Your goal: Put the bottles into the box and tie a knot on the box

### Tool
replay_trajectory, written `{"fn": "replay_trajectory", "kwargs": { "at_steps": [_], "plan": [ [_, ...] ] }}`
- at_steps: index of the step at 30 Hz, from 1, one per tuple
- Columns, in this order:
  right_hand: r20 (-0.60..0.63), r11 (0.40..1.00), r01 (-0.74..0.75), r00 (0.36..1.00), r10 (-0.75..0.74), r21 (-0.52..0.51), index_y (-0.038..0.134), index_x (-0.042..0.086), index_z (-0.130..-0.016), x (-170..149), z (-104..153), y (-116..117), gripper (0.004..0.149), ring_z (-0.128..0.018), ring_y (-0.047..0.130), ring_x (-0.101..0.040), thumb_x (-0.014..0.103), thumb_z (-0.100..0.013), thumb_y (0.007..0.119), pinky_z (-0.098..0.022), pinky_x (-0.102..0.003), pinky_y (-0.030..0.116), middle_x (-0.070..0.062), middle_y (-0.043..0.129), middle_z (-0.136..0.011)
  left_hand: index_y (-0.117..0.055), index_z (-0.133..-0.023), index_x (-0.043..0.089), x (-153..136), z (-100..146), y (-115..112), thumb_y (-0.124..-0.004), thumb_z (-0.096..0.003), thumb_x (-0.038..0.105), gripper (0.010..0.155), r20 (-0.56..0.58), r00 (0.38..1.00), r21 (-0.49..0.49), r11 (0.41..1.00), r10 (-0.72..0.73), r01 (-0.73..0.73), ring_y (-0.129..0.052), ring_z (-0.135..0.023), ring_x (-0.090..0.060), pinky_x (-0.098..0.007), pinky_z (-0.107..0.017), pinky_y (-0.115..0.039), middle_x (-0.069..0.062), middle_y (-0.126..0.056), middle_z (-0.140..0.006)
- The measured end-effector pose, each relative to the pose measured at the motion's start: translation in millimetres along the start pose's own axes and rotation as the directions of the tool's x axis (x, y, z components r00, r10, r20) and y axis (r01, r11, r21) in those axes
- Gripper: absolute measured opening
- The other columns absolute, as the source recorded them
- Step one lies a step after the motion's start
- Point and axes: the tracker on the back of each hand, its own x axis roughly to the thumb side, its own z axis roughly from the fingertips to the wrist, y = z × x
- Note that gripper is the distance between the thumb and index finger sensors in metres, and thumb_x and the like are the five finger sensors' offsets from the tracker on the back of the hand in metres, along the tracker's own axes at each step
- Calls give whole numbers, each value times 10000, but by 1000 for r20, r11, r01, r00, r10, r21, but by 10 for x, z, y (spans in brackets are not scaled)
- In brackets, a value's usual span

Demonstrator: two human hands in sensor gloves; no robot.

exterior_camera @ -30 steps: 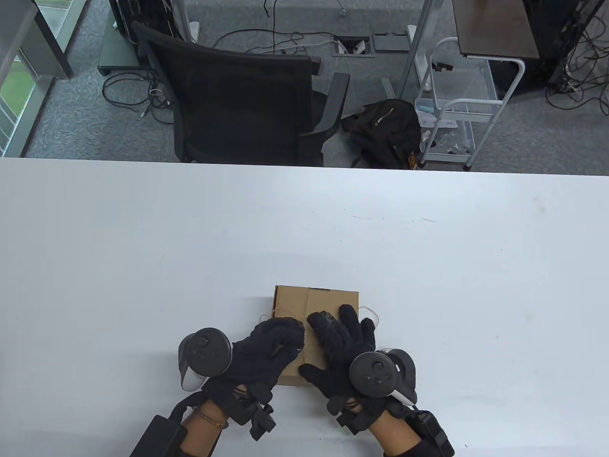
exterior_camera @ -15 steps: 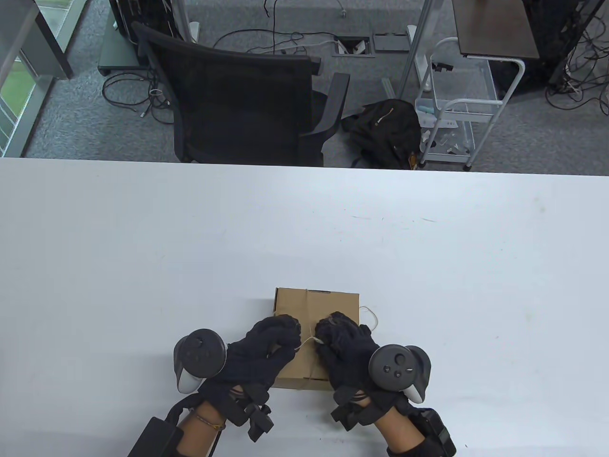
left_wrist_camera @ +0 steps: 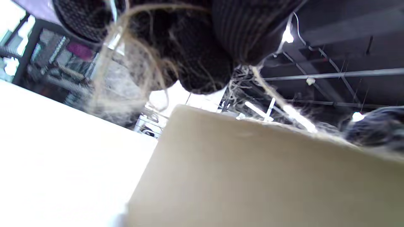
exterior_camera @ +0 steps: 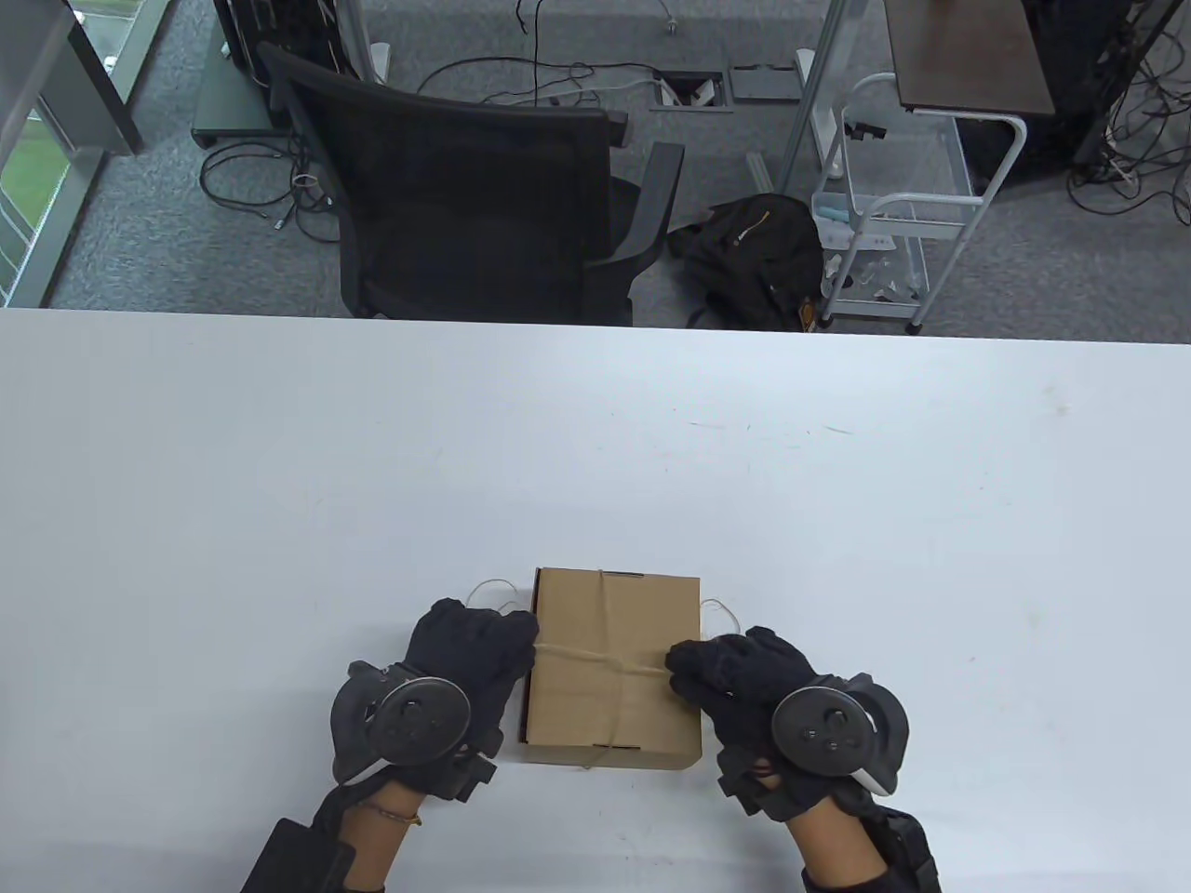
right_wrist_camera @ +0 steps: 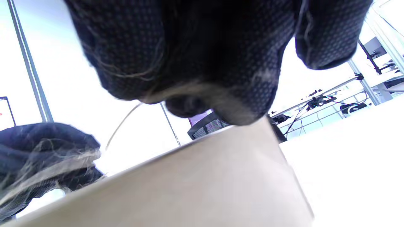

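You have a closed cardboard box [exterior_camera: 609, 670] near the tabletop's near edge, about midway along it; no label, brand or writing is legible on it. Twine [exterior_camera: 595, 657] crosses its lid from side to side and front to back, the two runs meeting right of centre. Your left hand [exterior_camera: 465, 651] sits against the box's left side with fingers curled round one twine end; your right hand [exterior_camera: 740, 670] sits at the right side, fingertips pinching the other end. Loose twine loops lie on the white table [exterior_camera: 279, 465] beside each hand. The tabletop is bare to the left, right and far edges. Beyond the far edge stand a black office chair [exterior_camera: 484, 186], a black bag [exterior_camera: 754, 251] and a white cart [exterior_camera: 893, 205].
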Motion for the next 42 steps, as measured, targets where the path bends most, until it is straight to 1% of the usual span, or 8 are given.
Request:
{"fn": "replay_trajectory", "kwargs": {
  "at_steps": [7, 10, 13, 21, 26, 32, 35, 42],
  "plan": [
    [-59, 999, -2, 998, 4, 34, 957, 112, -751, -172, 5, 46, 417, -454, 1027, -282, 345, -411, 893, -504, -652, 762, -122, 1019, -596, -884, -917, 151, -93, 22, -131, -933, -443, 364, 522, -1, 1000, -62, 998, -15, 15, -1116, -599, -330, -601, -590, -808, -25, -1123, -650],
    [-167, 979, 109, 983, -79, 175, 691, 120, -1028, -179, 20, 118, 779, -577, 962, -380, 526, -396, 897, -481, -657, 775, -244, 826, -852, -853, -955, 126, -55, 20, -153, -933, -440, 367, 574, -27, 1000, -82, 997, -12, 10, -1128, -580, -322, -591, -578, -823, -22, -1132, -635],
    [-242, 948, 150, 967, -82, 281, 517, 19, -1074, -203, 14, 202, 896, -727, 860, -530, 427, -398, 941, -463, -667, 796, -345, 665, -988, -822, -987, 100, -61, 40, -182, -934, -440, 362, 617, -81, 996, -122, 991, 47, -56, -1129, -585, -332, -595, -577, -822, -29, -1133, -643],
    [-265, 963, 165, 959, -106, 213, 797, 5, -901, -235, -1, 91, 616, -404, 1094, -254, 275, -371, 960, -375, -492, 913, -114, 1051, -563, -852, -970, 102, -32, 52, -198, -932, -441, 352, 591, -90, 995, -149, 988, -46, 32, -1139, -522, -316, -593, -578, -823, -40, -1145, -611],
    [-220, 957, 215, 960, -171, 193, 877, 72, -854, -306, -6, 99, 500, -492, 1039, -299, 191, -373, 943, -470, -564, 825, -112, 1018, -628, -934, -898, 185, -23, 67, -172, -898, -460, 334, 463, -52, 991, -145, 983, -124, 116, -1115, -524, -324, -609, -592, -803, -43, -1121, -609],
    [-94, 997, -55, 994, 60, 54, 951, 108, -781, -245, 10, 118, 396, -488, 1018, -298, 181, -397, 891, -490, -592, 798, -135, 995, -635, -918, -891, 174, -18, 85, -168, -865, -474, 327, 446, -27, 982, -123, 975, -189, 184, -1087, -573, -330, -627, -614, -776, -37, -1087, -647],
    [-61, 971, -216, 973, 223, 103, 954, 119, -768, -234, 7, 200, 378, -468, 1013, -276, 211, -413, 863, -487, -584, 802, -122, 992, -616, -917, -893, 153, -16, 89, -220, -877, -472, 329, 458, 5, 976, -148, 965, -217, 215, -1092, -588, -334, -635, -618, -772, -36, -1093, -661],
    [-25, 945, -227, 971, 240, 236, 908, 62, -798, -191, 24, 417, 405, -562, 959, -338, 215, -432, 828, -530, -638, 733, -131, 958, -664, -933, -868, 125, 28, 113, -376, -895, -459, 358, 472, 67, 974, -228, 947, -216, 226, -1114, -582, -330, -642, -618, -773, -33, -1114, -647]
  ]
}}
